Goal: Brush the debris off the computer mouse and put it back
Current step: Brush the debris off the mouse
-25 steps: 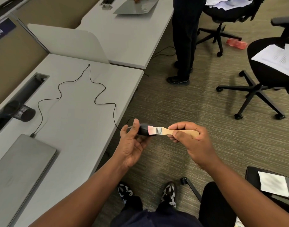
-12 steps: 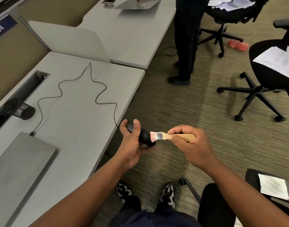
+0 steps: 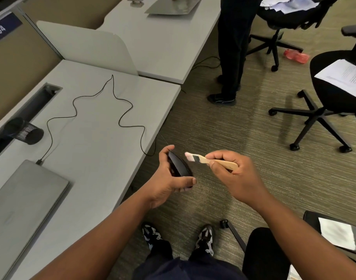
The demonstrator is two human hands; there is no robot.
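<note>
Left hand (image 3: pixel 165 184) clasps the black computer mouse (image 3: pixel 179 165) off the desk (image 3: pixel 96 150) edge, above the carpet. Right hand (image 3: pixel 231 172), right of the mouse, is closed on the wooden brush (image 3: pixel 211 160), bristles just clear of it. Mouse cable (image 3: pixel 120 118) trails back across the desk.

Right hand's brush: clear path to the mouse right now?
Probably yes. The left hand holds the mouse tilted with its top facing the brush in the right hand. The bristles hang just off the mouse, with only open air between.
</note>
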